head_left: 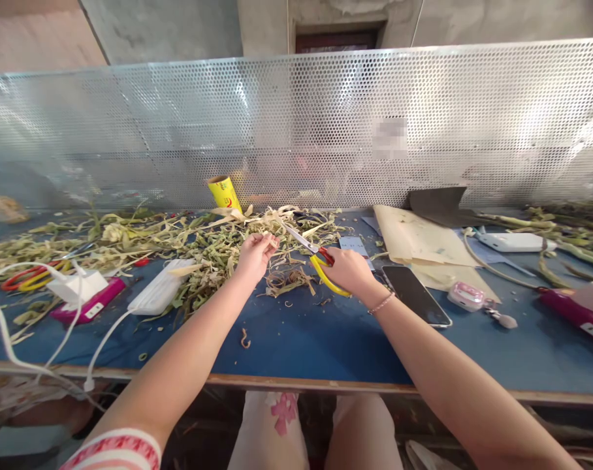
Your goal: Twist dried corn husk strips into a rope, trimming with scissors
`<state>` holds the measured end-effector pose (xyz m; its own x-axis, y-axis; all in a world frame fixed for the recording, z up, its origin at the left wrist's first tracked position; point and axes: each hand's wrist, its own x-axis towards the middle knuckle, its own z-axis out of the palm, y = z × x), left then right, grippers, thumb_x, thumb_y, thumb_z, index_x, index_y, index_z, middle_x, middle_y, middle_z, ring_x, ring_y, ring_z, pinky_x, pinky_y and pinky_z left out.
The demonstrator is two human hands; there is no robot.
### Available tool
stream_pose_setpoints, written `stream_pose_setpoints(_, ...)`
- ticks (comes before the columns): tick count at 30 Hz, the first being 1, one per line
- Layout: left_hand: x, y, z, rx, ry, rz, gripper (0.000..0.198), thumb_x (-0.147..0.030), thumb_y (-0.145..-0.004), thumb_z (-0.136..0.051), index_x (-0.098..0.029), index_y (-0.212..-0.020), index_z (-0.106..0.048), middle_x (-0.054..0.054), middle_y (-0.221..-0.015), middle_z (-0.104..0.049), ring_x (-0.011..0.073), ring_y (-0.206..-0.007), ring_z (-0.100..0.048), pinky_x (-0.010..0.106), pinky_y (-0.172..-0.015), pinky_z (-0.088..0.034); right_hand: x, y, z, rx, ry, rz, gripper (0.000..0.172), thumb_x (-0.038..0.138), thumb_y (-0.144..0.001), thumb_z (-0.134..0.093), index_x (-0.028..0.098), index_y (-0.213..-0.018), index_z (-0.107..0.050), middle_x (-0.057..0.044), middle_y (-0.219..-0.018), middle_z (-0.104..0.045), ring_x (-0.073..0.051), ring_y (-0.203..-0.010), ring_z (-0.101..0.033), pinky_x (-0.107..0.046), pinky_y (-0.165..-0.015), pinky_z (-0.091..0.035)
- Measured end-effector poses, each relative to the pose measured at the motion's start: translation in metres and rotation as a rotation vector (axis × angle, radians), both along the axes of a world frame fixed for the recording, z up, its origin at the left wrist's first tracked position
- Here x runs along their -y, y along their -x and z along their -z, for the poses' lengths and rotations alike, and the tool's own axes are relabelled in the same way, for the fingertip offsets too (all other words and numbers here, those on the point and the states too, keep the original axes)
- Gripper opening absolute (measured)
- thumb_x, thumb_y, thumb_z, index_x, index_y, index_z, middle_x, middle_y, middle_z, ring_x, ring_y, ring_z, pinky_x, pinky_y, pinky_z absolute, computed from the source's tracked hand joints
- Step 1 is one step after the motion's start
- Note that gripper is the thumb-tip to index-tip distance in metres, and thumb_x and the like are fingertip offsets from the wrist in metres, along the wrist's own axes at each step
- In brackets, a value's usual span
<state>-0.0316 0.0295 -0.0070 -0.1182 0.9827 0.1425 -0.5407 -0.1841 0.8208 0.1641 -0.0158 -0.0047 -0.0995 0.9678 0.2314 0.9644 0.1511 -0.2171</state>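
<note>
My right hand (pixel 349 269) grips a pair of scissors (pixel 326 278) by its red and yellow handles. The blades point up and left, over a heap of dried, curled plant pieces (pixel 213 248). Just left of the blades, my left hand (pixel 256 256) is closed in a pinch above the heap's near edge. Whatever lies between those fingertips is too small to make out. Small brown trimmings (pixel 291 281) are scattered on the blue tabletop (pixel 296 346) between the two hands.
A perforated metal panel (pixel 277 130) closes off the back, with a yellow tube (pixel 224 192) before it. A white power bank (pixel 162 287), corded charger (pixel 78 287) and second scissors (pixel 32 277) lie left. Right are a phone (pixel 414 294), brown paper (pixel 424 238) and pink case (pixel 467 296).
</note>
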Motion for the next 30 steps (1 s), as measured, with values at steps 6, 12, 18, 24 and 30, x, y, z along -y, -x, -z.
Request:
stream_pose_setpoints(6, -0.011, 0.011, 0.0, -0.051, -0.002, -0.196, 0.028, -0.015, -0.048, -0.076, -0.016, -0.056, -0.049, -0.003, -0.056, -0.059, 0.0049, -0.054, -0.053, 0.017, -0.05, -0.035, 0.001, -0.008, -0.005, 0.074, -0.056, -0.067, 0.042, 0.056, -0.078, -0.042, 0.018, -0.087, -0.055, -0.008, -0.077, -0.065, -0.02, -0.069, -0.06, -0.026, -0.055, -0.033)
stream_pose_setpoints(12, -0.016, 0.016, -0.001, -0.225, -0.109, -0.324, 0.026, -0.021, -0.047, -0.075, -0.014, -0.069, -0.063, -0.002, -0.064, -0.062, 0.0078, -0.062, -0.055, 0.021, -0.065, -0.043, 0.011, -0.001, -0.008, 0.104, -0.088, -0.149, 0.037, 0.044, -0.078, -0.047, 0.013, -0.098, -0.05, -0.013, -0.091, -0.065, -0.024, -0.085, -0.06, -0.028, -0.066, -0.038)
stream_pose_setpoints(18, -0.013, 0.018, -0.001, -0.516, -0.162, -0.31, 0.025, -0.028, -0.052, -0.072, -0.014, -0.073, -0.067, 0.003, -0.072, -0.067, 0.0143, -0.07, -0.06, 0.027, -0.07, -0.045, 0.016, 0.006, -0.007, 0.149, -0.09, -0.16, 0.044, 0.047, -0.08, -0.044, 0.011, -0.105, -0.047, -0.015, -0.093, -0.064, -0.026, -0.09, -0.06, -0.029, -0.07, -0.04)
stream_pose_setpoints(24, -0.011, 0.018, 0.0, -0.779, -0.198, -0.317, 0.027, -0.032, -0.058, -0.068, -0.014, -0.079, -0.068, 0.007, -0.081, -0.07, 0.019, -0.079, -0.062, 0.03, -0.074, -0.046, 0.014, 0.004, -0.005, 0.16, -0.075, -0.154, 0.043, 0.047, -0.08, -0.044, 0.01, -0.102, -0.049, -0.015, -0.094, -0.064, -0.026, -0.09, -0.061, -0.03, -0.071, -0.041)
stream_pose_setpoints(30, -0.01, 0.016, 0.002, -0.906, -0.215, -0.229, 0.022, -0.031, -0.06, -0.065, -0.015, -0.075, -0.068, 0.005, -0.078, -0.07, 0.019, -0.076, -0.062, 0.029, -0.07, -0.046, 0.014, 0.004, -0.005, 0.15, -0.065, -0.175, 0.04, 0.048, -0.08, -0.044, 0.013, -0.098, -0.051, -0.013, -0.093, -0.065, -0.025, -0.088, -0.061, -0.029, -0.07, -0.041)
